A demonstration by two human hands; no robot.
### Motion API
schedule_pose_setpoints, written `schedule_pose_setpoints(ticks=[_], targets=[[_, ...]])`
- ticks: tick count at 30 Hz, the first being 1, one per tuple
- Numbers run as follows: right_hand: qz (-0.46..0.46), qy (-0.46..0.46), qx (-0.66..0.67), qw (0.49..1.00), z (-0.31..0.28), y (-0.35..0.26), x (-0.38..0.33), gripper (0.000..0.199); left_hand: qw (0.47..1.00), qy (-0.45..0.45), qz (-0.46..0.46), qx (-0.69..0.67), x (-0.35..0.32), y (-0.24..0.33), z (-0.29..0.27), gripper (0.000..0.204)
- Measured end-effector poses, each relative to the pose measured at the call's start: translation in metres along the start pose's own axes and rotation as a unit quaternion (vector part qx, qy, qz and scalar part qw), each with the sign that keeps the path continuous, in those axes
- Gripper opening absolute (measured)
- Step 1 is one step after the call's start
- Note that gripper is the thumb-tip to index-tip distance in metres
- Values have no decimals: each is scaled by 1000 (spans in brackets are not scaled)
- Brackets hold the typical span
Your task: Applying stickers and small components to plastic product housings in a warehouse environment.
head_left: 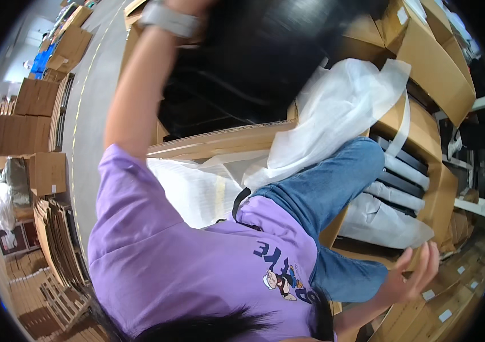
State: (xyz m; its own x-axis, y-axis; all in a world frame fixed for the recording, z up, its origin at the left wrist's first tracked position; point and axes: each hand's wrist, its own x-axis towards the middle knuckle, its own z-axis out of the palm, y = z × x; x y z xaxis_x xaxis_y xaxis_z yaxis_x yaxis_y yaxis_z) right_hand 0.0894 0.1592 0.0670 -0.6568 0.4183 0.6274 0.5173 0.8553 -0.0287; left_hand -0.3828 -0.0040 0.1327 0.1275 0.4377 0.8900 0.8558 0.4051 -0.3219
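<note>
My left arm reaches up to the top edge, a grey watch [169, 19] on its wrist. Only a sliver of my left hand [191, 4] shows, beside a large, glossy black shell-like piece [254, 51] blurred by motion. The fingers are cut off, so whether they grip it cannot be seen. The black piece is over an open cardboard box [219, 141]. My right hand [416, 275] is low at the right, fingers apart and holding nothing. Nearest to it is a white foam-wrapped piece [387, 222] in another open carton [439, 188]. White foam sheeting [339, 102] drapes over the box edge near my knee.
More wrapped flat pieces with dark edges [399, 179] stand in the right carton. Open box flaps [436, 62] rise at the upper right. Across the grey aisle [91, 85], to the left, are stacked cartons [14, 134], flattened cardboard [54, 239] and a wooden pallet [63, 302].
</note>
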Motion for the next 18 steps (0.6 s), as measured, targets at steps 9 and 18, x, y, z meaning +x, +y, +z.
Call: schedule_pose_setpoints(ticks=[9, 18], targets=[[-41, -144, 130, 980, 51, -5, -12, 19, 490, 24, -836, -245, -195, -76, -54, 16], [-12, -238, 185, 953, 66, -8, -25, 19, 364, 0, -912, -187, -286, -16, 61, 34]])
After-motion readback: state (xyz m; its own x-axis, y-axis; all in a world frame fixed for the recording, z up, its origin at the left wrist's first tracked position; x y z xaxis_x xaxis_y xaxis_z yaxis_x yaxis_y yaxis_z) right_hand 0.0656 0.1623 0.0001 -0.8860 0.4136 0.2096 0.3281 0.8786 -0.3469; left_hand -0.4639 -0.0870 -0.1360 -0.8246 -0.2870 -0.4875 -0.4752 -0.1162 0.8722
